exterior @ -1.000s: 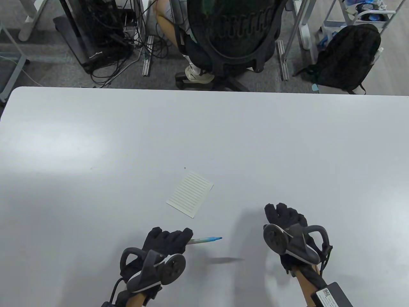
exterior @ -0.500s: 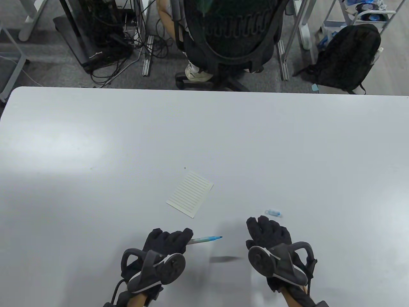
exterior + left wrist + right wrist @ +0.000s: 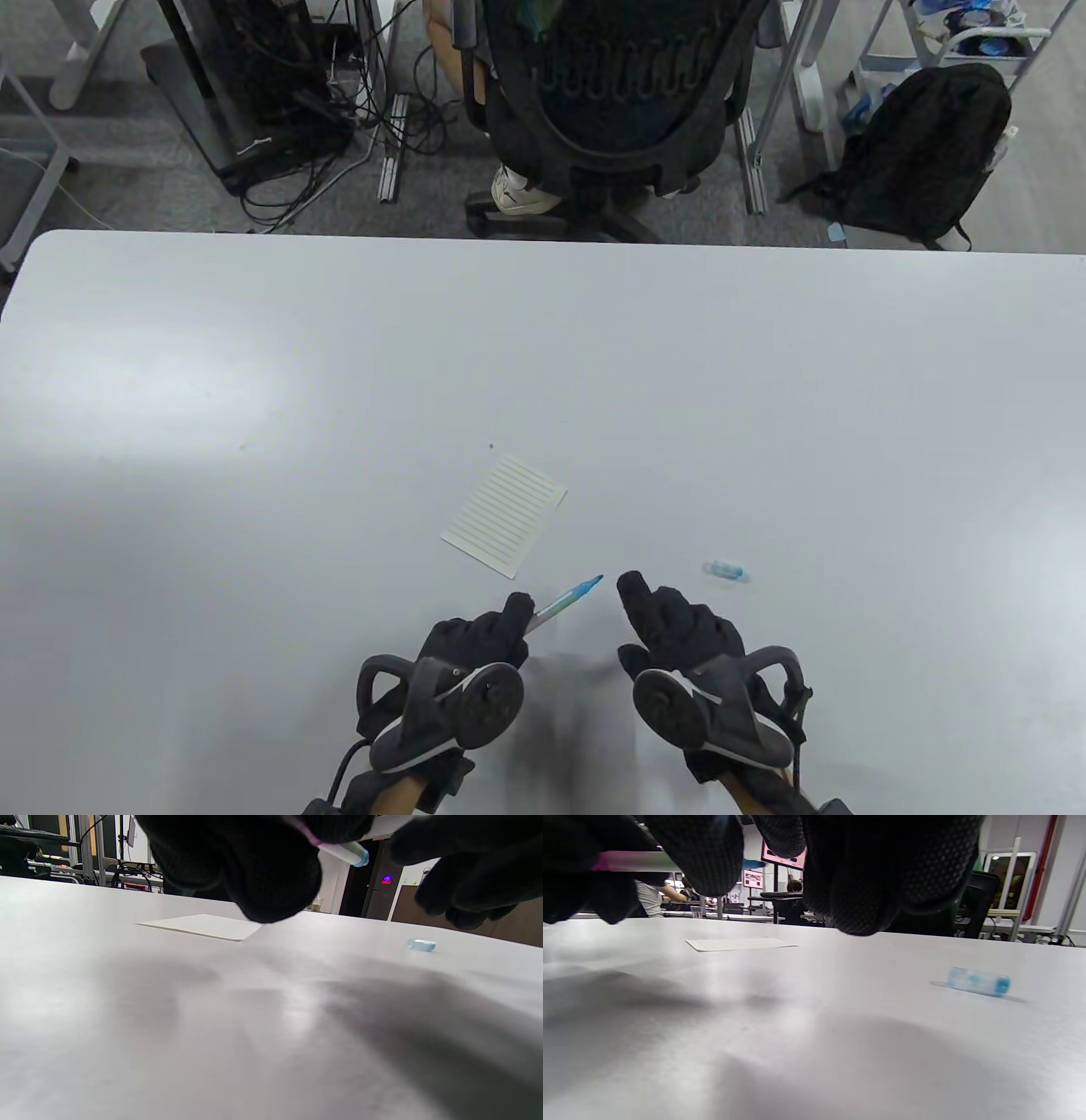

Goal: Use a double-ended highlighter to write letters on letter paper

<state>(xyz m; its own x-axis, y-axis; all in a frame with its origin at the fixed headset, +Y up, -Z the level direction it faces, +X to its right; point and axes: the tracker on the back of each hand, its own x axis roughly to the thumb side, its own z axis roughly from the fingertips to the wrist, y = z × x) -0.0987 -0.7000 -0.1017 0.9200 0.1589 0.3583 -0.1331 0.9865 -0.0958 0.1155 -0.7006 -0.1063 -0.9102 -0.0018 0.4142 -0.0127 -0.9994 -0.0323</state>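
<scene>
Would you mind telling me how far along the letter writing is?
Done: the cap is off and lies on the table. In hand: the left hand grips the highlighter, blue tip bare; the right hand is empty beside it. Left: the paper shows no letters.

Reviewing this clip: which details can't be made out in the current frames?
- Highlighter: rear end hidden in the left hand, table view; the wrist views show only short stretches.
- Paper: wrist views too oblique to show whether anything is written.
- Cap: blurred in the right wrist view.
- Right hand: palm side hidden, table view.
</scene>
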